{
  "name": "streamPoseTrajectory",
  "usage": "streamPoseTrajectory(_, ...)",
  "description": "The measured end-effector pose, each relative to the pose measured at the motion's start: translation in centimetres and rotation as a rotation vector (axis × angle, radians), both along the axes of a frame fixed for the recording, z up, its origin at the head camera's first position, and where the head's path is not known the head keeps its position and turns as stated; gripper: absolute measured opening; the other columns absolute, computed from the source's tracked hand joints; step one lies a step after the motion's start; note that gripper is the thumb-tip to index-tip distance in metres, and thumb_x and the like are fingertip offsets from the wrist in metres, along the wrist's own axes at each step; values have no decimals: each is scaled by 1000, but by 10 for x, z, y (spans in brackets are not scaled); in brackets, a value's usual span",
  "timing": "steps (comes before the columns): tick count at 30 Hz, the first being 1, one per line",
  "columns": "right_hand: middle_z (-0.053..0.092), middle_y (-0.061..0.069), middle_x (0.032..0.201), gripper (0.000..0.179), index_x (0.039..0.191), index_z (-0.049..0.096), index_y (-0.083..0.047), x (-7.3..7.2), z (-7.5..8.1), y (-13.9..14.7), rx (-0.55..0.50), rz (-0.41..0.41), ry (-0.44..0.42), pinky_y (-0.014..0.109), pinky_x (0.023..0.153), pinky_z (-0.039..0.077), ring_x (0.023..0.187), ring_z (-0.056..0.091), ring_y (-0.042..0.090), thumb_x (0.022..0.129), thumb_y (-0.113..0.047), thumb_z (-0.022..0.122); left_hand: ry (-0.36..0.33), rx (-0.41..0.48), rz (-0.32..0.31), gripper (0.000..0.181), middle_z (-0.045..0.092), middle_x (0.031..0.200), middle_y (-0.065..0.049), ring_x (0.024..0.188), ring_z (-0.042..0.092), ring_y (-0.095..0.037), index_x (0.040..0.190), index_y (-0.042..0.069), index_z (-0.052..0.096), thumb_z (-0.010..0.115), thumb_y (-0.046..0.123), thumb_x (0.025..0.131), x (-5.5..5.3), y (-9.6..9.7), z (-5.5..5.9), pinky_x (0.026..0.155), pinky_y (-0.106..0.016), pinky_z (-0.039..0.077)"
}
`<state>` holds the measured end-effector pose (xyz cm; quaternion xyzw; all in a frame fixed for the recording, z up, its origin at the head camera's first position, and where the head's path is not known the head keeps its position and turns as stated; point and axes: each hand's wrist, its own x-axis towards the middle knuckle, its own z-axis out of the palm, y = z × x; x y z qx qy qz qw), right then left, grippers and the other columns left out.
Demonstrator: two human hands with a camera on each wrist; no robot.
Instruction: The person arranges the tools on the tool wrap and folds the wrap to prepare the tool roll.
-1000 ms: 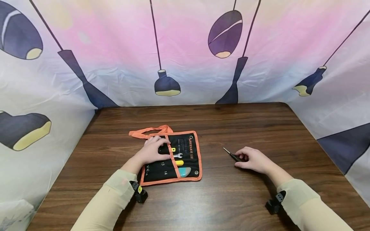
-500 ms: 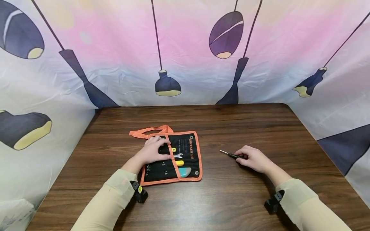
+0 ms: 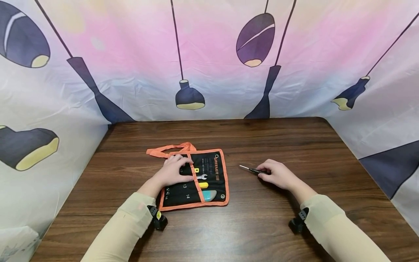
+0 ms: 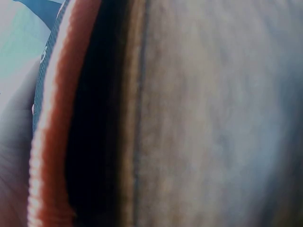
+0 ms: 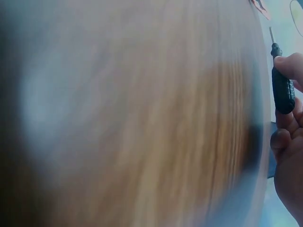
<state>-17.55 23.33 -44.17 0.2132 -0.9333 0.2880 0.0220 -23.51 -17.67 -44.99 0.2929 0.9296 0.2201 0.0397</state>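
Note:
A black tool pouch [image 3: 176, 198] with orange trim lies flat on the table, left of the middle. My left hand [image 3: 172, 171] rests on its pocket side, thumb and fingers spread, fingertips at the orange pocket edge. From the pockets stick out a wrench [image 3: 202, 177], a yellow handle [image 3: 203, 185] and a teal-handled tool [image 3: 209, 195]. To the right, my right hand [image 3: 277, 174] holds a small screwdriver [image 3: 250, 169] by its dark handle, the thin metal shaft pointing left toward the pouch. In the right wrist view, thumb and fingers pinch that screwdriver handle [image 5: 283, 90].
An orange strap [image 3: 163, 150] extends from the pouch's far left corner. The brown wooden table [image 3: 248, 225] meets a printed cloth backdrop [image 3: 222, 91] behind and at both sides. Much of the left wrist view shows the blurred tabletop beside the pouch's orange edge [image 4: 52, 142].
My right hand has moved left and slightly away from me, bringing the screwdriver nearer the pouch, and its shaft has swung to point more leftward. The left hand and pouch have stayed put.

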Motion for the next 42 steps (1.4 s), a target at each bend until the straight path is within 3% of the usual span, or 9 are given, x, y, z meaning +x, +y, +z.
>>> streamPoseTrajectory(24,57,-3,95,18,103,70,-14,-38,7,-65,65,73,12,36,78,44,85,52,13,86,-18,66,17,9,-1,56,47,107,-1,98,41,-21,122,26,57,67,58,77,0,0,1,82,-48,28)
streamPoseTrajectory(42,56,0,101,20,108,69,-16,-52,9,-101,122,111,15,38,84,41,95,49,19,89,-17,63,20,11,-2,55,47,112,-3,101,42,-23,122,26,57,67,56,77,0,0,-1,87,-50,28)
